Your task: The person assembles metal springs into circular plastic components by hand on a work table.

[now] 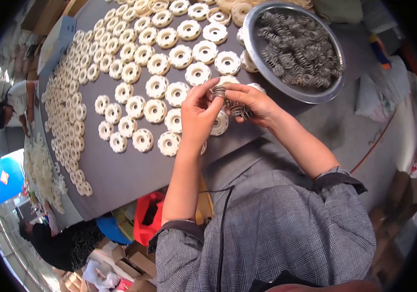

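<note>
Beside the steel basin (pixel 313 97), the left hand (pixel 198 108) pinches a coil (pixel 219 91) while the right hand (pixel 259 106) grasps a spring cluster (pixel 239 111), near cream discs (pixel 155 111) left of the basin; a handful is out, the heaped springs (pixel 301 51) inside apparently remaining.

Massed cream wheels (pixel 131 73) and piled metal springs (pixel 298 48) show a workshop.

Left forearm (pixel 183 180) and right forearm (pixel 306 146) converging; left hand (pixel 199 106) and right hand (pixel 262 106) brought close together, fingers (pixel 242 91) bent inward.
</note>
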Action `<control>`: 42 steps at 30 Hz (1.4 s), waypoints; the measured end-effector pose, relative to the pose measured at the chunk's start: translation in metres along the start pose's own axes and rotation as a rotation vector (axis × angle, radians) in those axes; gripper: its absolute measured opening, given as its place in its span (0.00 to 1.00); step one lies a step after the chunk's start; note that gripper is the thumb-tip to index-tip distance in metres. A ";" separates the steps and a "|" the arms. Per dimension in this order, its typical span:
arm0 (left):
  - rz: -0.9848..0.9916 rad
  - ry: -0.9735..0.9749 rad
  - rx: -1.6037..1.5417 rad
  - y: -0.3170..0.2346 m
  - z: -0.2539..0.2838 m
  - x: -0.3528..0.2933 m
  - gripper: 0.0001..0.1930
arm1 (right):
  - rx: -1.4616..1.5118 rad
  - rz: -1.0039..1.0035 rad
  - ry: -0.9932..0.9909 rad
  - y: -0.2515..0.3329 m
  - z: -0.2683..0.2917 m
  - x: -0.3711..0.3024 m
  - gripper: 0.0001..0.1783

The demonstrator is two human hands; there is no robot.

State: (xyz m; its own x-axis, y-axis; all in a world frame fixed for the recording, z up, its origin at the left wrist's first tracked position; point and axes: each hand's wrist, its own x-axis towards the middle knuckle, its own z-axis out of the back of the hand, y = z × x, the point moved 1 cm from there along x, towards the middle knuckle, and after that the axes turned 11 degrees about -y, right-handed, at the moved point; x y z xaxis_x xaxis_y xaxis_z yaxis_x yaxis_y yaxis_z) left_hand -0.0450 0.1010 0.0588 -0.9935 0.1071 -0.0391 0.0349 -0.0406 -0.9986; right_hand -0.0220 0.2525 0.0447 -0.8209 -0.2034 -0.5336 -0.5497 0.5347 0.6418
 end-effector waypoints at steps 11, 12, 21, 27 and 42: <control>-0.068 -0.253 -0.039 0.011 0.029 -0.036 0.16 | 0.216 -0.247 0.135 -0.035 -0.025 0.008 0.16; 0.004 -0.305 -0.210 0.013 0.028 -0.037 0.13 | 0.424 -0.346 0.232 -0.041 -0.024 0.014 0.16; -0.082 -0.225 0.158 0.014 0.042 -0.025 0.12 | 0.248 -0.249 0.137 -0.041 -0.027 0.008 0.19; -0.447 -0.288 0.453 -0.015 0.022 -0.037 0.12 | 0.352 -0.152 0.010 -0.049 -0.028 0.019 0.16; -0.034 -0.630 0.609 0.033 0.123 -0.085 0.06 | 0.204 -0.081 -0.142 -0.069 -0.060 0.020 0.16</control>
State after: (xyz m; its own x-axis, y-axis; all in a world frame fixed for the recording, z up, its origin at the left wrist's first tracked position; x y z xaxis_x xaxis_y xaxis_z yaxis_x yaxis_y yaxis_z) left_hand 0.0273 -0.0312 0.0335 -0.8743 -0.4433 0.1976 0.1187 -0.5901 -0.7985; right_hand -0.0096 0.1625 0.0231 -0.7376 -0.1425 -0.6600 -0.5583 0.6785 0.4774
